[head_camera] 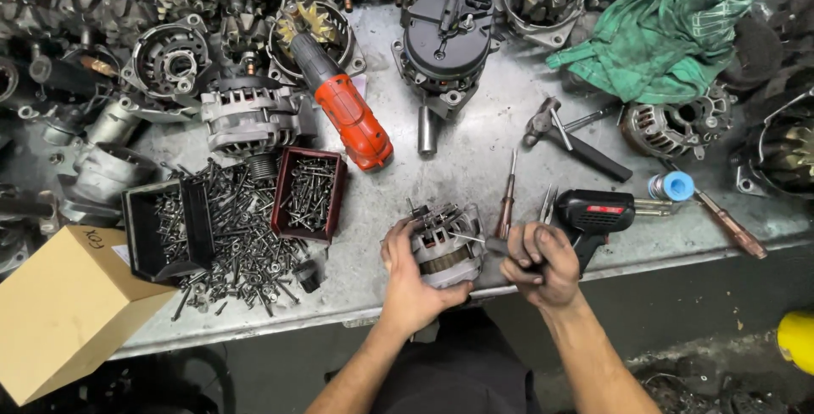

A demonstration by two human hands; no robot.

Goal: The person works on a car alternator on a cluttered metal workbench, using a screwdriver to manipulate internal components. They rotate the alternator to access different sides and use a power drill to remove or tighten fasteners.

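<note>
Low in the middle of the frame, at the near edge of the scuffed metal counter [475, 168], I see my left hand [407, 274] wrapped around a small alternator [443, 244] of ribbed grey cast metal, fingers curled on its side. My right hand [538, 263] is closed in a fist around the dark handle of a slim screwdriver [475, 241], whose thin steel shaft points left and meets the alternator's top. At the lower left corner a plain tan cardboard box [64, 312] overhangs the counter, with a scrawl in dark marker on its top face. Just right of it sit a black plastic tray [165, 227] and a dark red plastic tray [309, 193], both full of loose screws, with more spilled between them. Above centre lies an orange and black cordless drill [343, 109]. A black soldering gun [598, 210] with a small red label rests just right of my right hand. A crumpled green rag [670, 32] fills the upper right.
</note>
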